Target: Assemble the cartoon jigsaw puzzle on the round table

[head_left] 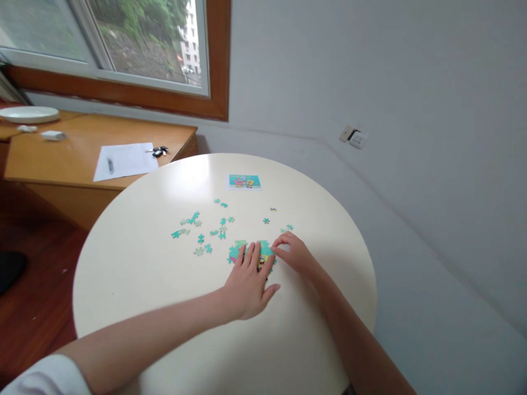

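A partly joined jigsaw puzzle (265, 248) in teal, with a yellow cartoon figure, lies on the white round table (177, 351). Flat over its middle rests my left hand (252, 282), fingers spread, hiding much of the picture. At the upper right edge of the puzzle, the thumb and forefinger of my right hand (291, 251) are pinched together on a puzzle piece, mostly hidden by the fingertips. Loose puzzle pieces (201, 239) are scattered to the left of the puzzle. A few more pieces (267, 221) lie beyond it, some just past my right hand.
A small picture card (244, 182) lies toward the table's far side. Behind on the left, a wooden desk (82, 137) holds a sheet of paper (125, 161), keys (160, 151) and a white round object (29, 114). A wall (411, 164) borders the table on the right.
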`<state>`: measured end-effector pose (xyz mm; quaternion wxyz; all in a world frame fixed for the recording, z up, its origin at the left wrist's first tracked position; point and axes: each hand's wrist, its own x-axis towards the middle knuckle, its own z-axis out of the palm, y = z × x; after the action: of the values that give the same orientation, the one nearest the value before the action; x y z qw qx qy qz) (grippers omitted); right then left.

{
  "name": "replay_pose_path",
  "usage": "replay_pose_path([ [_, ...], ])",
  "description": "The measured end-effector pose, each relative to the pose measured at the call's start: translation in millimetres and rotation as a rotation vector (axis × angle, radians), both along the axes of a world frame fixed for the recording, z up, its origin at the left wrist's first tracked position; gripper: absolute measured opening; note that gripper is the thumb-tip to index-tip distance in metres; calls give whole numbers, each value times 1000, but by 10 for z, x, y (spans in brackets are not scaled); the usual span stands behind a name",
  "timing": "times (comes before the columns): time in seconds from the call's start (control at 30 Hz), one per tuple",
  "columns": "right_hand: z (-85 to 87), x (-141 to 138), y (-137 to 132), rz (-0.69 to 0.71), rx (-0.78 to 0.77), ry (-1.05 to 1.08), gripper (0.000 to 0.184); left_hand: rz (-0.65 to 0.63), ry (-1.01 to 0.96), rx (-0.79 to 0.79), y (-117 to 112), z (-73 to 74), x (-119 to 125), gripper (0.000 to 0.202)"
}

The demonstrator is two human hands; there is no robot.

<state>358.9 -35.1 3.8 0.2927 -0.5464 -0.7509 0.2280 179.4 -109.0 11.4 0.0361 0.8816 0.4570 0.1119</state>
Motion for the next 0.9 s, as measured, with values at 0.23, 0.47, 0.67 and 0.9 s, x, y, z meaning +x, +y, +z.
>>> replay_pose_path([
  [0.23, 53, -22, -71, -23, 0, 8, 7, -12, 19, -55, -8, 36, 18, 68],
  [0.47, 177, -75, -147, -83, -145, 85, 17, -23, 16, -77, -9, 43, 18, 69],
  [0.67, 251, -130, -200, -64, -238, 224, 21, -20, 18, -119, -18, 97, 19, 70],
  [0.9, 302, -6, -183, -199, -98, 210, 28, -23, -11, -152, -10, 119, 11, 68],
])
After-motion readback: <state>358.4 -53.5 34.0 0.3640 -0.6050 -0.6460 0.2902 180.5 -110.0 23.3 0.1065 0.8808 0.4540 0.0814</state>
